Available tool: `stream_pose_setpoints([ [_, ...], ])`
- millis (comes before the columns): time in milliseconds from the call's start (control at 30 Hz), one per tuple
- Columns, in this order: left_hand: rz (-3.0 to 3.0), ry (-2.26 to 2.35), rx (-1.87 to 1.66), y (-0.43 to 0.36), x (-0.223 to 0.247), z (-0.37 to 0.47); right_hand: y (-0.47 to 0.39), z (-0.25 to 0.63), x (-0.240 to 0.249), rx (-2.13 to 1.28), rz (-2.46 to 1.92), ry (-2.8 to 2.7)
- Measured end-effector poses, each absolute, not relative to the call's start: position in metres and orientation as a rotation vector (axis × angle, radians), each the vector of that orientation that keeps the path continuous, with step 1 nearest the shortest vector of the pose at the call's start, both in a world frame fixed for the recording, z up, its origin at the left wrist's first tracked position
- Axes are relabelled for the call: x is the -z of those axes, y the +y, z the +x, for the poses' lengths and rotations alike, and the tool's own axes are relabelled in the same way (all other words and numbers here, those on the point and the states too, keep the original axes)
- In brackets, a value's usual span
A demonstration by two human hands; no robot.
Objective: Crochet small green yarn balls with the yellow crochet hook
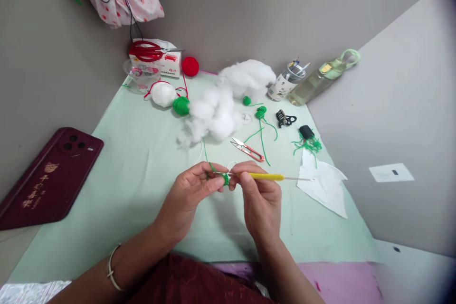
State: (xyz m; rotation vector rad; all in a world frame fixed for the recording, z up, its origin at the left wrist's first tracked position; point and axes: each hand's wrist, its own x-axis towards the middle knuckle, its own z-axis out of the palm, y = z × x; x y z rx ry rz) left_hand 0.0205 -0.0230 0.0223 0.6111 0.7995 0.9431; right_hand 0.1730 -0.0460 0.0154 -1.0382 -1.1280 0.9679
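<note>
Holding a small green crochet piece [225,179] and yellow-handled hook [270,177].

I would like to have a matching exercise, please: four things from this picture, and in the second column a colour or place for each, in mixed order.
1. crochet hook
2. phone
3. bottle
4. hair clip

A. black
B. in the right hand
C. directly beside the pencil cup
D. dark red, far left

Pairs: 1-B; 2-D; 3-C; 4-A
</note>
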Motion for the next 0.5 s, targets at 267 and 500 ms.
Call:
stream_pose_setpoints([
  [267,0.356,0.809,-1.028,-0.018,-0.025,-0.015,-0.001,0.192,-0.021,-0.759,-1.235,-1.780],
  [500,0.338,0.856,-1.068,-0.022,-0.035,-0.045,0.107,0.171,-0.002,-0.188,-1.396,-2.340],
])
